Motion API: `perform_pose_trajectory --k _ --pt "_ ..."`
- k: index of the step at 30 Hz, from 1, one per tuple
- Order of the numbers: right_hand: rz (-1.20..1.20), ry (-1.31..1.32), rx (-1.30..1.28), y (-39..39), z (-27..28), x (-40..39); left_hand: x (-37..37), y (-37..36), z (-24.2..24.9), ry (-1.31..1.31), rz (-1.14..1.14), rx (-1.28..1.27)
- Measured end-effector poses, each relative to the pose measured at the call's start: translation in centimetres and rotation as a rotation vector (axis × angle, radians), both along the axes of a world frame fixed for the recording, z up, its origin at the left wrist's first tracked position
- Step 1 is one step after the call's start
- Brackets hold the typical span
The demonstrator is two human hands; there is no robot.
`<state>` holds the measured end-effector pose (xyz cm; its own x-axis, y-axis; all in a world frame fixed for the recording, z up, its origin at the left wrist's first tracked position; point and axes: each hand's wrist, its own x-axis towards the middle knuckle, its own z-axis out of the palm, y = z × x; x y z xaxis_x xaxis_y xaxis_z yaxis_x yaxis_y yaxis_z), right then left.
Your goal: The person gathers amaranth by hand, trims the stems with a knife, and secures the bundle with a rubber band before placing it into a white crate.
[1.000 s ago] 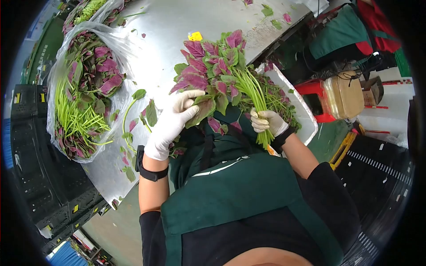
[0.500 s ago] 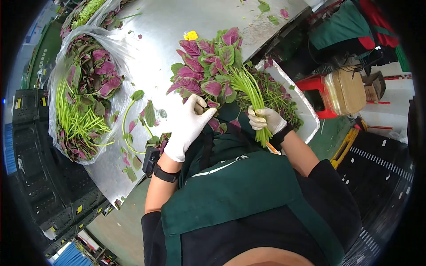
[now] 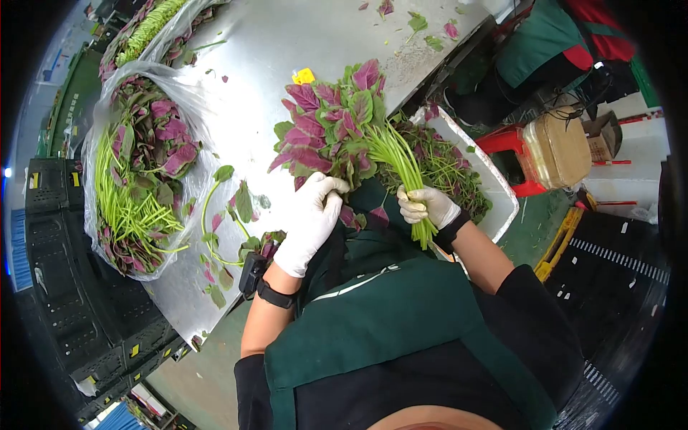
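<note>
A bunch of red amaranth [image 3: 401,161], purple and green leaves on pale green stems, is gripped low on its stems by my gloved right hand [image 3: 428,208]. The leafy end points away and to the left, over the edge of the metal table. My gloved left hand [image 3: 312,223] is closed at the lower edge of the leaves, thumb and forefinger bent close together; what they pinch, if anything, I cannot make out. Loose leafy stems [image 3: 247,244] lie on the table left of this hand. Behind the bunch, a white foam box [image 3: 505,192] contains more amaranth stems and leaves.
An open clear plastic bag [image 3: 197,93] of amaranth bunches lies on the metal table [image 3: 258,32], with another bunch behind. A yellow tag [image 3: 304,76] sits beyond the leaves. Black crates [image 3: 72,265] stand left, a red stool [image 3: 527,172] right. Another person's green apron [image 3: 537,46] shows upper right.
My left hand has drawn slightly down and away from the leaf it was touching, its thumb and forefinger now curled closer. My right hand still grips the stems. The whole view has shifted slightly.
</note>
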<state>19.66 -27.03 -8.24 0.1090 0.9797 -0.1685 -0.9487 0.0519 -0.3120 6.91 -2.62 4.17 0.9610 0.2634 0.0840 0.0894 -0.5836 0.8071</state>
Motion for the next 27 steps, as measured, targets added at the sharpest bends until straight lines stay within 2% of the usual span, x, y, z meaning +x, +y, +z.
perform_pose_trajectory --k 1,4,5,6,8,10,12,14,16,18,21,24,26,27 --pt "-0.010 -0.012 -0.019 -0.1 0.0 -0.1 0.3 -0.1 0.6 -0.047 0.069 0.081" --pt "-0.021 -0.001 -0.024 0.1 0.4 -0.2 1.1 2.5 1.7 -0.070 0.102 0.628" --pt "-0.012 0.001 -0.004 0.2 0.4 -0.3 1.2 3.1 2.3 -0.057 0.148 0.628" --pt "-0.002 0.004 0.014 0.1 0.4 -0.4 0.9 4.2 1.7 -0.061 0.219 0.801" --pt "-0.084 0.070 -0.012 -0.2 -0.3 -0.4 0.0 8.7 2.6 -0.125 0.372 0.794" --pt "-0.063 0.104 0.031 -0.7 -0.6 0.1 -1.1 11.1 6.3 -0.097 0.457 0.587" --pt "-0.033 0.088 0.036 -0.8 0.3 0.5 -3.3 12.3 6.7 0.036 0.415 0.131" --pt "-0.020 0.072 0.044 -0.8 0.5 0.7 -4.6 9.7 7.5 0.295 0.167 -0.253" --pt "-0.014 0.060 0.053 -0.8 0.3 0.8 -4.5 5.2 8.1 0.461 -0.168 -0.324" --pt "-0.018 0.069 0.026 -0.9 0.3 0.6 -5.7 3.1 5.4 0.600 -0.289 -0.366" --pt "-0.019 0.060 -0.015 -1.1 0.7 0.4 -4.1 1.2 4.8 0.617 -0.256 -0.270" --pt "-0.017 0.017 -0.044 -1.1 1.1 0.5 -1.5 1.0 4.6 0.333 -0.075 -0.324" --pt "-0.016 -0.003 -0.071 -1.1 1.0 0.5 0.4 0.8 5.0 0.251 -0.027 -0.326" --pt "-0.024 -0.012 -0.075 -1.0 1.2 0.5 1.0 0.5 5.6 0.298 -0.047 -0.348"
